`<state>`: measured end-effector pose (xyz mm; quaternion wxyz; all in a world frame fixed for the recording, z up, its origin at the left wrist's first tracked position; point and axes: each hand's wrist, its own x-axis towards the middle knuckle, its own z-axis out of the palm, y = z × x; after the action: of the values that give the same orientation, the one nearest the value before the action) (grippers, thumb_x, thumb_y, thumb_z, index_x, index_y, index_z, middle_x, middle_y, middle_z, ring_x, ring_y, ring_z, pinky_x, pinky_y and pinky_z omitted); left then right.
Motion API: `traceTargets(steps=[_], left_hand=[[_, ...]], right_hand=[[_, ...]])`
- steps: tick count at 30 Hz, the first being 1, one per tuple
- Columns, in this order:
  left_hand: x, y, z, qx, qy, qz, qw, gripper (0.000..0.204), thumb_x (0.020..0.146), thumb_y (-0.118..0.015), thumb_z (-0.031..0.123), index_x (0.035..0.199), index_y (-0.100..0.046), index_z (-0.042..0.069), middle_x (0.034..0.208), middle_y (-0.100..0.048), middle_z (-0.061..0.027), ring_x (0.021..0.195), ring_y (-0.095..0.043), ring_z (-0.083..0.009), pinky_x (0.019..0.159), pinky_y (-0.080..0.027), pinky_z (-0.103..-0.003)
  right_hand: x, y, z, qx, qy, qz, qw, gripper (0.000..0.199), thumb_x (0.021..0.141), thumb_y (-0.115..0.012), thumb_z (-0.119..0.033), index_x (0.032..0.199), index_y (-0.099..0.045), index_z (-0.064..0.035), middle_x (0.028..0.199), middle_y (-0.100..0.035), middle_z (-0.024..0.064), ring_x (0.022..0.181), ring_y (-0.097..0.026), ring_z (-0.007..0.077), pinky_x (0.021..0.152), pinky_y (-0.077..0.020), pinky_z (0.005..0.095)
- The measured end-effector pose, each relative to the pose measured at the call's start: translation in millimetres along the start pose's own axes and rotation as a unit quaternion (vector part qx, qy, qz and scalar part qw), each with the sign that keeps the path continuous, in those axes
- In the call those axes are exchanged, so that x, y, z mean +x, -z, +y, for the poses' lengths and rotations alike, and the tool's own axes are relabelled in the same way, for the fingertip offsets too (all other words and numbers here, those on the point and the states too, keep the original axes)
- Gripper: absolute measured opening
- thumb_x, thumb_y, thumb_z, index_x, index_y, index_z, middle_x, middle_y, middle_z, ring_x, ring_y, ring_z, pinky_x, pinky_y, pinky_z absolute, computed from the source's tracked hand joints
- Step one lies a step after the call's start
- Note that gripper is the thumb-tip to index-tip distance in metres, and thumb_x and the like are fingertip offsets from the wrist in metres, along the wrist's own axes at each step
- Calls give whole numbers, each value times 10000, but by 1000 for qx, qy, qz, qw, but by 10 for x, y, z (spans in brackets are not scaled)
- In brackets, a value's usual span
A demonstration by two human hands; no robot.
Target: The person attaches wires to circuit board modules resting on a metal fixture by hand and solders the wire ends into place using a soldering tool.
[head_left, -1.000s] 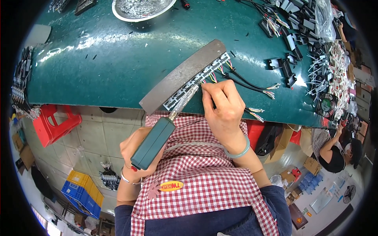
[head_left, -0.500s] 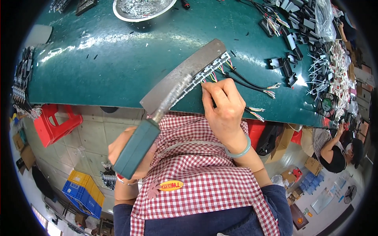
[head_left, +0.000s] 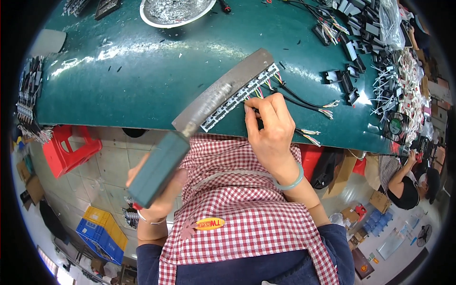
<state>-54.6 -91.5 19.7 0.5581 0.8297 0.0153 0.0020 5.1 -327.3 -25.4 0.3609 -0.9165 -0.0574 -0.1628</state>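
Note:
My left hand (head_left: 166, 199) is closed round the dark green handle of a tool (head_left: 159, 166). Its silvery shaft, blurred by motion, reaches over a curved grey metal bar (head_left: 249, 66). Along the bar's near side lies a strip of small white-and-black pieces (head_left: 232, 100). Thin coloured wires run from the strip's right half into black cables (head_left: 301, 101) with bare-looking coloured ends. My right hand (head_left: 273, 133), a pale green bangle on its wrist, pinches a cable by the strip's edge; its fingers partly hide it, and loose ends show beyond the hand.
A white-rimmed bowl of scraps (head_left: 175, 21) stands at the far edge. Black housings (head_left: 349, 85), white cables (head_left: 408, 90) and a small fan (head_left: 395, 126) crowd the right. Cable bundles (head_left: 29, 99) lie far left. A red stool (head_left: 71, 149) is below; another person (head_left: 403, 187) sits right.
The tool in my left hand has swung slightly left and away from the strip, uncovering the strip's near-left end. My right hand stays almost in place.

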Motion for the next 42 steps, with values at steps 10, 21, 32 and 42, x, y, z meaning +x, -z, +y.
traceTargets(steps=[10, 21, 32, 42], left_hand=[[-1, -99, 19, 62, -81, -69, 992, 245, 664, -749, 7, 891, -684, -59, 850, -668, -151, 692, -680, -270, 629, -533, -321], [18, -122, -44, 59, -67, -92, 992, 214, 663, -748, -11, 859, -673, -52, 816, -660, -145, 672, -672, -271, 612, -523, -317], [22, -116, -56, 51, -69, -93, 992, 175, 680, -745, 11, 819, -656, -45, 734, -607, -129, 599, -606, -257, 546, -454, -310], [44, -25, 113, 35, -90, 134, 986, 263, 768, -770, 148, 963, -692, -11, 919, -684, -117, 836, -684, -228, 764, -542, -319]], right_hand=[[23, -7, 18, -8, 40, 1, 999, 185, 718, -701, 73, 873, -629, 4, 800, -508, 105, 693, -577, 272, 577, -465, 385], [29, -1, 21, -14, 51, 1, 999, 197, 707, -707, 77, 874, -633, 5, 792, -501, 104, 691, -575, 270, 575, -468, 383], [30, -4, -3, -28, 54, -4, 998, 183, 707, -707, 63, 864, -635, 3, 789, -494, 104, 694, -572, 266, 573, -468, 384], [45, 11, 30, -30, 48, 5, 998, 174, 720, -712, 61, 868, -641, 4, 784, -505, 101, 683, -579, 264, 566, -468, 385]])
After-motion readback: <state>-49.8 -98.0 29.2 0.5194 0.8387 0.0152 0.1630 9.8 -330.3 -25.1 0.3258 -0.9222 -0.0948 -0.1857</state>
